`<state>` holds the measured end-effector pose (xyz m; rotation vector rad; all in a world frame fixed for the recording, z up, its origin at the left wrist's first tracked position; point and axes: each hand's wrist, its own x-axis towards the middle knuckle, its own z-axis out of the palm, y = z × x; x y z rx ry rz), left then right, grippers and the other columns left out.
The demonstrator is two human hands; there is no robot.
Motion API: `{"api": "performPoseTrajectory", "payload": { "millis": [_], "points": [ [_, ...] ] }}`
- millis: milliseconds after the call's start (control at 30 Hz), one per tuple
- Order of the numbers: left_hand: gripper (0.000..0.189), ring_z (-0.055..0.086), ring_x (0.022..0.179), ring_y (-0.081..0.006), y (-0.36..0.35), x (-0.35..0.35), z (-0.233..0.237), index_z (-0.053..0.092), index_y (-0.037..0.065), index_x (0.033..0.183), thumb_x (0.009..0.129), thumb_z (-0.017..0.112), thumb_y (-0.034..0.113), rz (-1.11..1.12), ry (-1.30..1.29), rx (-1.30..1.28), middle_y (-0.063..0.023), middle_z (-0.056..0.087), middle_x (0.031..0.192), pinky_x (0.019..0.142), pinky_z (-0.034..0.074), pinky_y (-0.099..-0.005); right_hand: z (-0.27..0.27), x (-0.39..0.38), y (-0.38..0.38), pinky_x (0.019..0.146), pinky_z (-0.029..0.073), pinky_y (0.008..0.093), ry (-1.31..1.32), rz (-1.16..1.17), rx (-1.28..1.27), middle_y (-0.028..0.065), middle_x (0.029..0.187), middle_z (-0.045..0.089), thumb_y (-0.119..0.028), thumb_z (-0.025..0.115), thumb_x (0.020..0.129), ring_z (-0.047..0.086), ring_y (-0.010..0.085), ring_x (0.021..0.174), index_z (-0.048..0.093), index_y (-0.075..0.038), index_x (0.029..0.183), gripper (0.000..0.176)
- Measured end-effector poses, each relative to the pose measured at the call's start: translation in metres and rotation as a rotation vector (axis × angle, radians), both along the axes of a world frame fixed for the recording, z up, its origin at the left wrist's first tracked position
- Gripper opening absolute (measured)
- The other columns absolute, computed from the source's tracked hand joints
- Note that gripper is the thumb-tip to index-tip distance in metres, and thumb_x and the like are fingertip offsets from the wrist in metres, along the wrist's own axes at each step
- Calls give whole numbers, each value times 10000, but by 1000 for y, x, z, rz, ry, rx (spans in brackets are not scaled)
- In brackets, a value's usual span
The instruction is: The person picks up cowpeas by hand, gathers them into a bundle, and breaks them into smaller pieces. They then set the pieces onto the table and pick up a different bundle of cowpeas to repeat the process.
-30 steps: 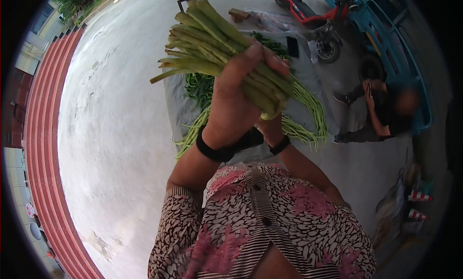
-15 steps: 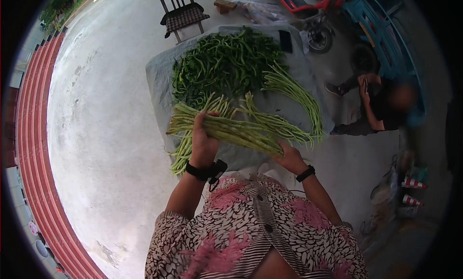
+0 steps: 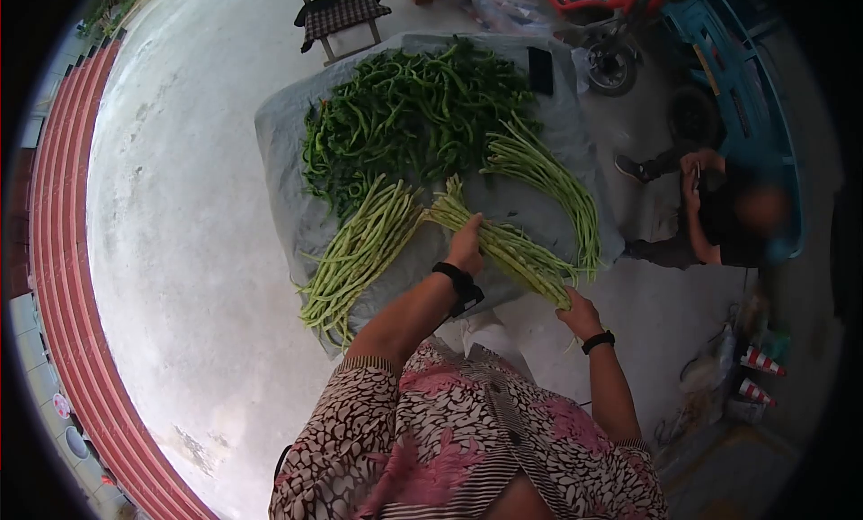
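Observation:
A bunch of long beans lies slantwise at the near side of the grey sheet, between both hands. My left hand is closed around it near its upper part, and my right hand grips its lower right end. Left of it, a thicker pile of long beans rests on the sheet. Another bunch of long beans curves along the right side. Beyond them spreads a large heap of green peppers.
The grey sheet carries a dark phone-like slab at its far right. A chair stands behind. To the right, a seated person holds a small object beside a blue vehicle. Red steps run along the left.
Both hands have moved right with the held bunch, which has been lowered toward the sheet and tilted more steeply. The left pile of long beans is now uncovered.

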<state>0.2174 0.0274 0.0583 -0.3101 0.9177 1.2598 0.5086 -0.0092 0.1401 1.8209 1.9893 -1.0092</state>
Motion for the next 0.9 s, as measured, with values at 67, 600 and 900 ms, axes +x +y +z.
{"api": "performPoseTrajectory", "payload": {
  "millis": [67, 600, 900],
  "points": [
    [338, 576, 956, -293, 17, 3, -16, 525, -12, 1067, 916, 570, 287, 20, 57, -1, -135, 575, 1021, 831, 498, -438, -23, 5, 15, 839, 486, 439, 33, 46, 74, 169, 1067, 647, -201, 694, 755, 610, 360, 994, 496, -102, 1275, 565],
    [429, 448, 1186, -355, -70, -97, -50, 557, 4, 1182, 816, 653, 205, -471, 960, -197, -224, 507, 1226, 957, 408, -465, -79, -68, -11, 968, 434, 392, 350, -312, -190, 188, 1353, 448, -127, 636, 830, 483, 309, 1216, 411, -39, 1355, 578],
    [320, 363, 1248, -386, -167, -133, -77, 623, -5, 1046, 738, 579, 71, -1019, 1936, -251, -200, 369, 1388, 981, 361, -470, -112, 14, -111, 676, 498, 303, 208, -302, -306, 107, 1114, 584, -188, 651, 809, 600, 167, 867, 487, -46, 1270, 509]
  ]
}}
